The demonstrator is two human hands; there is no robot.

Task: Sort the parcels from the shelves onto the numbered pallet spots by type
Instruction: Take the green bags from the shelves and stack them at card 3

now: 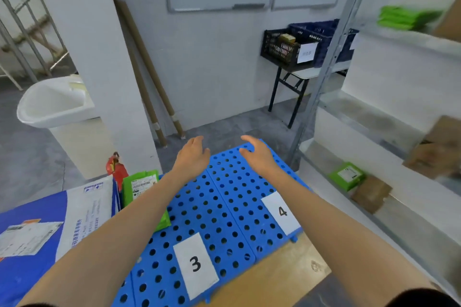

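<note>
Both hands are released. The left hand [192, 156] and the right hand [258, 157] reach forward side by side, fingers loose and slightly bent, grasping nothing. They hang above the far end of the blue perforated plastic pallet [224, 207].

Below the right wrist, nearer the person, lies the white paper label marked 4 [282, 212]. Between the two forearms, closer in, lies the white paper label marked 3 [195, 264]. Only bare pallet shows around both labels.

Under the left forearm, partly hidden by it, a green plastic mailer parcel [141, 187] lies on the pallet. Further out beyond that arm sits a large blue-and-white plastic courier bag [62, 219]. So at least two parcels appear to be placed.

To the right of the right hand stands the grey metal shelf rack [321, 77]. Low on it, a small green flat parcel [346, 176] sits just beside a small brown cardboard box [371, 193]. Higher up are blurred large brown cardboard boxes [434, 149], and well above the hand a blurred stack of green flat parcels [404, 17].

Judging by this, the sorting is begun but most of it is left. With both hands free, a reach to the rack on the right seems the likely next step.
</note>
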